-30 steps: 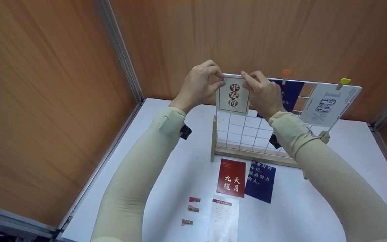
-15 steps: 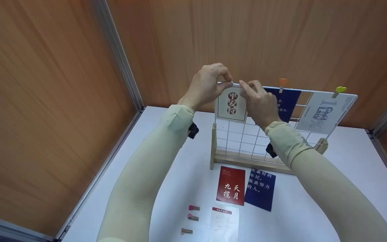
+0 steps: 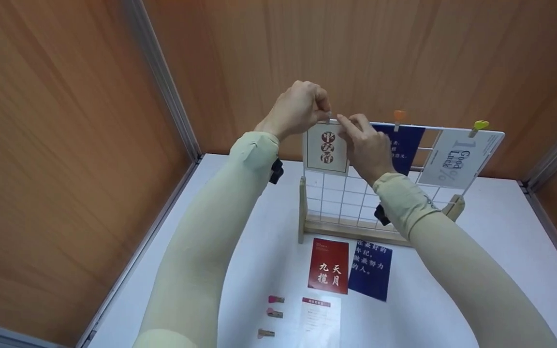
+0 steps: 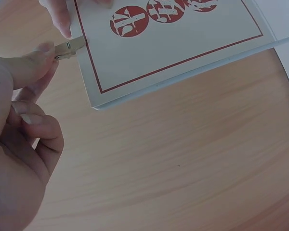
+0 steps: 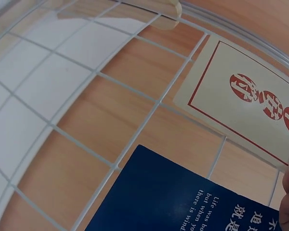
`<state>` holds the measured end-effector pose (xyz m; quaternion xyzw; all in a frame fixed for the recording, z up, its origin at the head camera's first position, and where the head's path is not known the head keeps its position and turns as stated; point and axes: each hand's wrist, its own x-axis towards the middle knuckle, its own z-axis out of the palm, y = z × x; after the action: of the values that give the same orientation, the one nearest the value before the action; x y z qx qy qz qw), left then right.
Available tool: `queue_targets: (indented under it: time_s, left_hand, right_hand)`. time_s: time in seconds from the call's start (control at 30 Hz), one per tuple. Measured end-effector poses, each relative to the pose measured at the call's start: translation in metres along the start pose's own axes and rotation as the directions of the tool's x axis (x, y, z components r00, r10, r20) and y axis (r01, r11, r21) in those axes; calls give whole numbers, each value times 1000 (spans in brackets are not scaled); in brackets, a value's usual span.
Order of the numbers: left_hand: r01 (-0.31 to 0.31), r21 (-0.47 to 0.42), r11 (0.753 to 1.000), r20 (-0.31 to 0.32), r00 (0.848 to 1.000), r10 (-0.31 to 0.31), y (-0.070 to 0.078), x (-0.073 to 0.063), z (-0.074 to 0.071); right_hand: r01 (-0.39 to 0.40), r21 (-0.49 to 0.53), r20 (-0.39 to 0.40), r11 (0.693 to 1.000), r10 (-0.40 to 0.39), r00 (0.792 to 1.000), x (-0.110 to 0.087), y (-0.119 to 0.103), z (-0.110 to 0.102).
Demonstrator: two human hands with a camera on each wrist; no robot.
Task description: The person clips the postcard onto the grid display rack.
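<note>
The left hand (image 3: 300, 110) pinches a small wooden clip (image 4: 70, 47) between thumb and index finger, its other fingers curled in. The right hand (image 3: 369, 149) holds the cream card (image 3: 327, 147) near its upper right corner, a finger at the top edge and another on the face.

The wire grid rack (image 3: 331, 228) carries three cards along its top bar: the cream card at the left end, a hanging blue card (image 3: 406, 147) under an orange clip (image 3: 400, 116) in the middle, and a white "Good Luck" card (image 3: 452, 159) under a yellow clip (image 3: 480, 125) at the right.

The cream card stands upright against the grid, long axis vertical, printed face toward the person, its three red roundels in a column. The wooden clip sits across the card's top edge, long axis roughly square to it, tip overlapping the face.

On the desk (image 3: 244, 299), in front of the rack, lie a red card (image 3: 329, 266) and, just beside it, a navy card (image 3: 370, 275). Nearer the person are a white slip (image 3: 321, 324) and, to its left, a column of three loose clips (image 3: 274, 313).
</note>
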<state>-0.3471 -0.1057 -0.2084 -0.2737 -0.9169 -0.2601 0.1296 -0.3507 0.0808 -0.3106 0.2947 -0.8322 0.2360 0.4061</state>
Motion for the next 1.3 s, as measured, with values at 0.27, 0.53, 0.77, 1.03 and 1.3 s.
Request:
queue_targets:
  time_s: [0.27, 0.53, 0.77, 1.03, 1.3]
  left_hand:
    - [45, -33, 998, 78, 996, -42, 1, 10, -8]
    - [74, -73, 995, 97, 993, -67, 0, 10, -8]
    - [69, -76, 995, 74, 995, -63, -2, 12, -5]
    - [47, -76, 996, 55, 998, -43, -4, 13, 0]
    - [43, -72, 996, 46, 998, -40, -8, 11, 1]
  right_hand:
    - [6, 1, -19, 1000, -6, 1000, 1, -2, 1]
    - [2, 6, -19, 1000, -1, 1000, 1, -3, 4]
    - [-12, 6, -8, 1000, 12, 1000, 4, 0, 2]
    - [-16, -2, 23, 1000, 16, 1000, 6, 4, -1]
    - [-34, -14, 80, 999, 35, 996, 8, 4, -5]
